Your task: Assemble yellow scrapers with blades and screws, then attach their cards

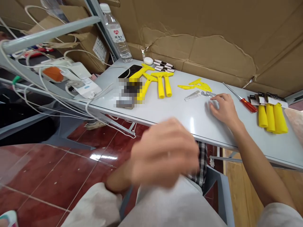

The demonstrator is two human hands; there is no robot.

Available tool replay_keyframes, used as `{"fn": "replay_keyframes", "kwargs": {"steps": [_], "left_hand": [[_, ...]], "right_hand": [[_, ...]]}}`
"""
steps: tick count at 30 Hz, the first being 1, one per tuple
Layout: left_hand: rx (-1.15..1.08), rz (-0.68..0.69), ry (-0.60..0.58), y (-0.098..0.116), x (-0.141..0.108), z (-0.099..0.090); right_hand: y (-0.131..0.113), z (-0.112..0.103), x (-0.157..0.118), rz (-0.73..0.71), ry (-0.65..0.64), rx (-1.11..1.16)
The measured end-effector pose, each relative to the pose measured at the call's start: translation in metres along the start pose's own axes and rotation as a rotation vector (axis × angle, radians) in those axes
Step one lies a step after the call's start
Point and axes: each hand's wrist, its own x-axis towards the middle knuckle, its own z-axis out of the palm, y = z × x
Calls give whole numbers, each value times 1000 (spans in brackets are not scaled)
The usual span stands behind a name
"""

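Knuckles blurred, my left hand (165, 154) is nearest to me, raised off the desk (176, 108) on my side of the blade (192, 96), fingers curled; its palm is turned from view, so I cannot tell whether it grips anything. My right hand (224, 108) lies well apart from it and much nearer the blade, to the blade's right, thumb and forefinger parted, fingertips at a second metal piece (210, 93) that they partly cover; whether they touch it I cannot tell. The blade lies flat, beyond my left hand and left of my right, its long axis slanting from a near left end to a far right end beside the screws (204, 93). Those small bits run together, too heaped to count. Well right of the blade, past my right hand, are three yellow handles (270, 117) and a driver (248, 105), its shaft slanting away to the left. Just behind the blade, loose yellow parts (200, 84) overlap, their outlines hard to separate. Left of it lie yellow scrapers (161, 85), some running into a pixelated patch (129, 93) that hides what is there. Farther left and behind are a phone (127, 72), partly covered, and a bottle (117, 34).
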Motion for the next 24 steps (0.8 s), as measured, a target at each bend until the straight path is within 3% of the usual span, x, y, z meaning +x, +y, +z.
{"fn": "replay_keyframes", "kwargs": {"steps": [2, 3, 6, 9, 14, 19, 24], "left_hand": [[87, 190, 298, -48, 18, -1], [225, 78, 234, -74, 28, -1], [565, -430, 72, -145, 51, -1], [749, -740, -74, -189, 60, -2], [842, -784, -164, -212, 62, 0], [739, -739, -192, -228, 59, -6], [735, -689, -99, -235, 60, -4]], "right_hand": [[-3, 0, 2, -3, 4, 10], [-3, 1, 2, -4, 11, 15], [-2, 5, -4, 24, 58, 41], [4, 11, -11, 57, 86, 77], [14, 14, -16, 94, 126, 108], [14, 17, -22, 118, 121, 155], [12, 19, -24, 124, 101, 154]]}}
